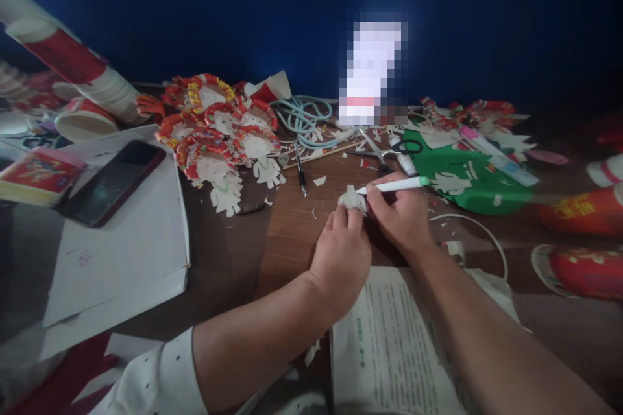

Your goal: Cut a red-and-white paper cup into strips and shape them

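My right hand (403, 215) grips a white marker pen (395, 185) with a green end. The marker's tip end is at a small white paper cutout (351, 197) with a jagged edge, on the brown wooden table (289, 233). Fingertips of my left hand (343, 251) press on the near edge of that cutout and hide part of it. Beyond my right hand lie scissors with black handles (382, 154). A black pen (300, 172) is left of the cutout, apart from both hands.
Red-and-white paper crafts (221, 136) are piled at the back left, beside a coiled light-blue cord (306, 120). A phone (114, 181) rests on a white box (117, 272). Green sheet (496, 198), paper scraps and red cups (579, 214) occupy the right. A printed page (384, 337) lies in front.
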Available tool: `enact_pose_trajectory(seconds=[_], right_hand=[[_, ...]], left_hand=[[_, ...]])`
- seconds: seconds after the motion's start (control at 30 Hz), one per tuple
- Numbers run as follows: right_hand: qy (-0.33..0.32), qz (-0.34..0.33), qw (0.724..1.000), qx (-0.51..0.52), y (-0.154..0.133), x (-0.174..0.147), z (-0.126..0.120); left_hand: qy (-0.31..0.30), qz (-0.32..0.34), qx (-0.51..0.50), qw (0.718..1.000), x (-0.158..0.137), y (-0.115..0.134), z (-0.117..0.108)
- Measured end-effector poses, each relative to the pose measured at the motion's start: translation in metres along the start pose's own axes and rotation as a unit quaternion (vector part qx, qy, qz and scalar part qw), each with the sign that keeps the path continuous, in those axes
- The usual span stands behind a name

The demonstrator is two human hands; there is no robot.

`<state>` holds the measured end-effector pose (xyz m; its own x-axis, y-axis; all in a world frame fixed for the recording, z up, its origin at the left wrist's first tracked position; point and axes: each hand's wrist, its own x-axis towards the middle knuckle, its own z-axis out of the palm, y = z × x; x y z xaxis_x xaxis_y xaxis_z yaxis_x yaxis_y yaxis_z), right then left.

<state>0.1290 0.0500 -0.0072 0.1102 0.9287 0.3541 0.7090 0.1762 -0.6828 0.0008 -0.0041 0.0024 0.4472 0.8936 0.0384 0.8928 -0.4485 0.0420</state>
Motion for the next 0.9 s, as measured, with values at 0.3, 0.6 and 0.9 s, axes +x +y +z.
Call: enact_pose_trajectory(seconds=[0.3, 0.6, 0.9], right_hand=[[-0.007, 0.003, 1.000, -0.007, 0.0007, -0.0002, 0.0006], [-0.014, 0.003, 1.000, -0.004, 0.0021, -0.0004, 0.0018], [-0.012, 0.007, 1.000, -0.017, 0.0002, 0.0000, 0.0004]], left_hand=[[-0.014, -0.005, -0.012, 1.000, 0.0007, -0.0001, -0.0003], [-0.013, 0.001, 0.003, 1.000, -0.0001, -0.0003, -0.0015], [-0.014, 0.002, -0.003, 1.000, 0.0003, -0.0002, -0.0009]])
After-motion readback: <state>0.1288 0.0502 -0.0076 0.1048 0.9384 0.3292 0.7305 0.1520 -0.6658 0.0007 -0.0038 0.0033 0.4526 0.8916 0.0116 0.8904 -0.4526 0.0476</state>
